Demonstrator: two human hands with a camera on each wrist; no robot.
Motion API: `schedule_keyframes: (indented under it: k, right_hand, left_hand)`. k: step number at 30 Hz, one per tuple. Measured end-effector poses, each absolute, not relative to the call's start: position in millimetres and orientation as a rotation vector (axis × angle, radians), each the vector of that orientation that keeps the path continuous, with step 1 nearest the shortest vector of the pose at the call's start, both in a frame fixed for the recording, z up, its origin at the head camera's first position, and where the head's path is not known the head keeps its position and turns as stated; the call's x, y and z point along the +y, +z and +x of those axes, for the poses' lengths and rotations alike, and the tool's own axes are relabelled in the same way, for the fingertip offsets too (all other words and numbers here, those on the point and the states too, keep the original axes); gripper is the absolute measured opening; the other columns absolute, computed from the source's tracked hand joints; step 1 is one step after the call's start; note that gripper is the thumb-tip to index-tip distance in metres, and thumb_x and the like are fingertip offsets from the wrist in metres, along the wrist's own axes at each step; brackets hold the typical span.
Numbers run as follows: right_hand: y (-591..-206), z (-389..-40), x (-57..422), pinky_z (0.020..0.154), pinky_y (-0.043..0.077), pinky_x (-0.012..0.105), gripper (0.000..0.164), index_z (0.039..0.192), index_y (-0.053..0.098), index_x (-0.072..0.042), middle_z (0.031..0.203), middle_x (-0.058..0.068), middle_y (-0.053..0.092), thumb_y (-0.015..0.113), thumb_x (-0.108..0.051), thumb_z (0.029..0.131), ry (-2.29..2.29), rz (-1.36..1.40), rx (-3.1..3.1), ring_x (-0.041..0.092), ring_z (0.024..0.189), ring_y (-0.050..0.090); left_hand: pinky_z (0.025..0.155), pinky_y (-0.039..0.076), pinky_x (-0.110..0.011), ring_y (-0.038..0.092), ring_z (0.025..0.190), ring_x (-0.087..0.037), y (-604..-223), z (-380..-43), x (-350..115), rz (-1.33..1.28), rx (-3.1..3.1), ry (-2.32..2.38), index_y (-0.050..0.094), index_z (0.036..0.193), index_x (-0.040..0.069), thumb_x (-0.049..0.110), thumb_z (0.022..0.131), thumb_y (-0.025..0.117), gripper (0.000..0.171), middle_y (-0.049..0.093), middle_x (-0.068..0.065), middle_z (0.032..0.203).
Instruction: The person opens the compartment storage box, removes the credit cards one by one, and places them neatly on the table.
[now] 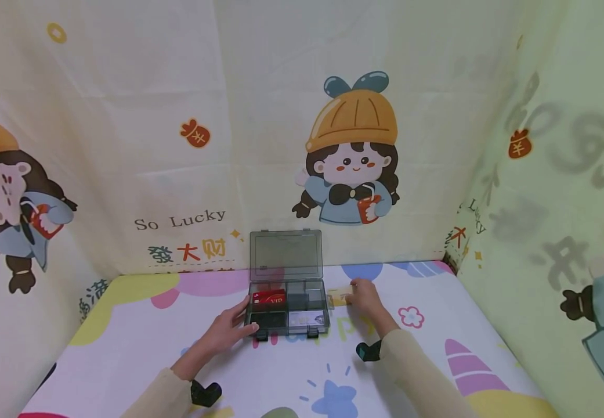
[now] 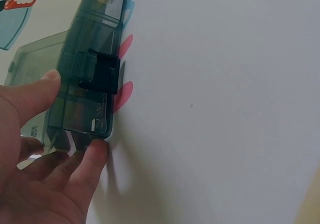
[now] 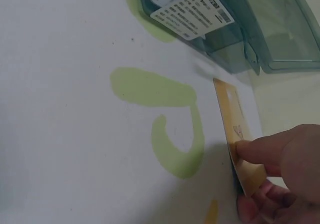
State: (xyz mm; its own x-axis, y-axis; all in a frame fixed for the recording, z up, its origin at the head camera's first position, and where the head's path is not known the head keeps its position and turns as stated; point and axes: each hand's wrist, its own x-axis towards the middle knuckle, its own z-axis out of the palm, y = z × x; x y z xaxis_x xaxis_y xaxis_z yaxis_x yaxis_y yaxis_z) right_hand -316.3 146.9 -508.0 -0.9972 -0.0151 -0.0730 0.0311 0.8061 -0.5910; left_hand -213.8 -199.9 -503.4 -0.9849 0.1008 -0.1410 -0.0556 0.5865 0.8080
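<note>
A translucent dark grey-green plastic box [image 1: 287, 312] with compartments sits on the table, its lid [image 1: 286, 252] raised at the back. My left hand [image 1: 225, 325] holds its front left corner; in the left wrist view the thumb is on the upper edge and the fingertips are at the side wall, near a black latch [image 2: 102, 71]. Inside lie a red VIP card [image 1: 268, 298] at back left, something black [image 1: 267, 320] at front left and a pale card [image 1: 307, 319] at front right. Just right of the box my right hand [image 1: 366, 299] pinches a gold card [image 3: 235, 119] by its end.
A white printed label [image 3: 194, 14] is on the box's right side. The table wears a white cloth [image 1: 260, 377] with coloured prints. Patterned cloth walls [image 1: 265, 116] rise behind and at both sides. A black band piece [image 1: 206, 395] shows at the left wrist.
</note>
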Motion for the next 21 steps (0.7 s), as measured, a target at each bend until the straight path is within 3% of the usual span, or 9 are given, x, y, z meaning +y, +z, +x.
schedule_keyframes:
  k: [9,21]
  right_hand:
    - [-497.3,-311.1,141.3,0.082,0.05,0.046,0.04,0.117,0.064,-0.003,0.109,0.016,0.058,0.075,-0.023,0.084,-0.705,0.089,2.988,0.029,0.097,0.052]
    - [-514.8,-311.9,160.2,0.093,0.05,0.047,0.029,0.115,0.063,-0.002,0.116,0.019,0.062,0.063,-0.019,0.092,-1.346,0.126,2.816,0.031,0.105,0.059]
  left_hand:
    - [0.104,0.046,-0.048,0.043,0.137,-0.036,-504.3,-216.1,-202.1,0.052,2.645,1.358,0.026,0.154,0.017,0.03,0.088,0.071,0.081,0.033,-0.015,0.156]
    - [0.104,0.046,-0.049,0.042,0.137,-0.037,-506.9,-214.7,-202.0,0.062,2.63,1.385,0.026,0.154,0.016,0.028,0.088,0.071,0.081,0.032,-0.015,0.157]
